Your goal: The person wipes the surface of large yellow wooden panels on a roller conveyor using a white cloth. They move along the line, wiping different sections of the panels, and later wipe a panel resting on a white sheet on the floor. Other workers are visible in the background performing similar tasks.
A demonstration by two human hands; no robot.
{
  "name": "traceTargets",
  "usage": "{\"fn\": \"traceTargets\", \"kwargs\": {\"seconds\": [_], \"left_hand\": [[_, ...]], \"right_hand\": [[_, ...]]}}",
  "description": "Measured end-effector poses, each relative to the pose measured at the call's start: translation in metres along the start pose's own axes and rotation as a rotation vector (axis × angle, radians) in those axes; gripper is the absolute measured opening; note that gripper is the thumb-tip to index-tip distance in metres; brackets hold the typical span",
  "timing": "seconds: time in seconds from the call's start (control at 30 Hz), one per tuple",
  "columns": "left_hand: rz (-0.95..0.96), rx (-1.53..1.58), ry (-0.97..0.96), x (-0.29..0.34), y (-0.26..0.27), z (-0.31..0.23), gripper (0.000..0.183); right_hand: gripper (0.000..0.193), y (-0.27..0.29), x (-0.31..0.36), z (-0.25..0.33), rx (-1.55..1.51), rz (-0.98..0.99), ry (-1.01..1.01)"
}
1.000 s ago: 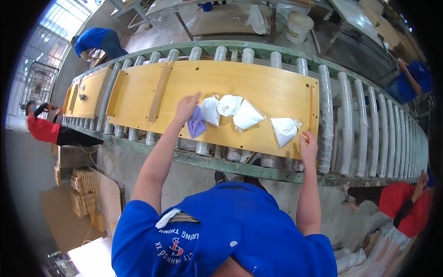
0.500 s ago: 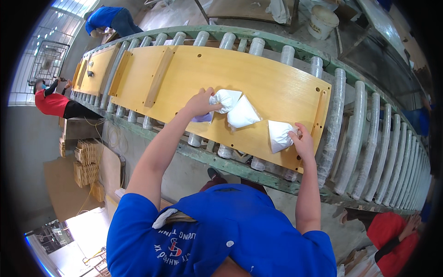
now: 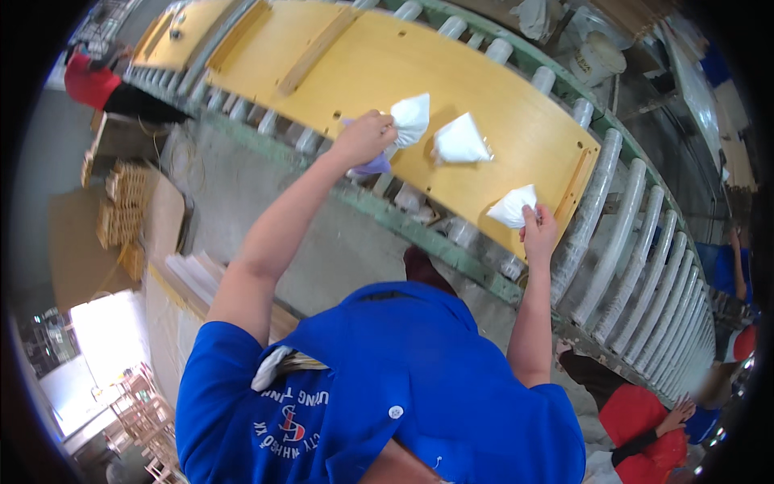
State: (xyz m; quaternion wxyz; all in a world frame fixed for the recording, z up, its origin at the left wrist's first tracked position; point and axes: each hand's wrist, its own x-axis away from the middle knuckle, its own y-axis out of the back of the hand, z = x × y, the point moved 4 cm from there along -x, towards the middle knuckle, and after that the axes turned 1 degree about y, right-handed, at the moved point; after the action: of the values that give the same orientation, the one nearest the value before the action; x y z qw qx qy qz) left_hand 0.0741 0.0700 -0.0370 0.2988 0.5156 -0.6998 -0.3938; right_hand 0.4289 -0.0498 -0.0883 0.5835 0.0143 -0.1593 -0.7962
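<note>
White bags stand out against a long yellow wooden panel [image 3: 516,121] that lies across the wrapped rollers [image 3: 592,222] of a green-framed conveyor. The left hand [image 3: 363,141] has its grip closed on the gathered neck of the left bag [image 3: 412,117]; the knuckles cover most of that neck, so how the fingers meet there cannot be seen, and whether a second bag is bunched beneath them is hard to tell. Purple cloth [image 3: 374,165] shows below this hand near the panel's near edge, its upper part hidden by the palm and wrist. The middle bag [image 3: 461,140] lies on the panel between the hands, touched by neither. Toward the panel's right end, the right hand [image 3: 540,231] pinches the neck of the right bag [image 3: 513,206], its grip narrow, thumb and fingers partly masking the twist; whether the bag's underside rests on the wood or is slightly raised is unclear. A wooden strip [image 3: 576,181] runs along that end. Farther left, a second panel [image 3: 189,34] carries a small dark object [image 3: 175,34] too tiny to identify. At lower right, a red-clad co-worker [image 3: 645,427] is partly cut off by the dark fisheye rim.
</note>
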Motion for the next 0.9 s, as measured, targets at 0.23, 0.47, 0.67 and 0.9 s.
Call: {"fn": "traceTargets", "kwargs": {"seconds": [0.23,0.47,0.67,0.9], "left_hand": [[-0.191,0.749,0.335,0.247,0.028,0.038,0.022],[-0.148,0.618,0.831,0.431,-0.105,0.064,0.024],[-0.056,0.531,1.006,0.477,-0.212,0.065,0.033],[0.002,0.452,0.915,0.423,-0.324,0.078,0.027]], "right_hand": [[0.017,-0.015,0.091,0.055,0.006,0.235,-0.036],[0.015,-0.101,0.183,0.008,0.210,0.727,-0.232],[0.016,-0.154,0.209,-0.116,0.420,0.879,-0.142],[0.013,-0.198,0.167,-0.257,0.538,0.678,-0.272]]}}
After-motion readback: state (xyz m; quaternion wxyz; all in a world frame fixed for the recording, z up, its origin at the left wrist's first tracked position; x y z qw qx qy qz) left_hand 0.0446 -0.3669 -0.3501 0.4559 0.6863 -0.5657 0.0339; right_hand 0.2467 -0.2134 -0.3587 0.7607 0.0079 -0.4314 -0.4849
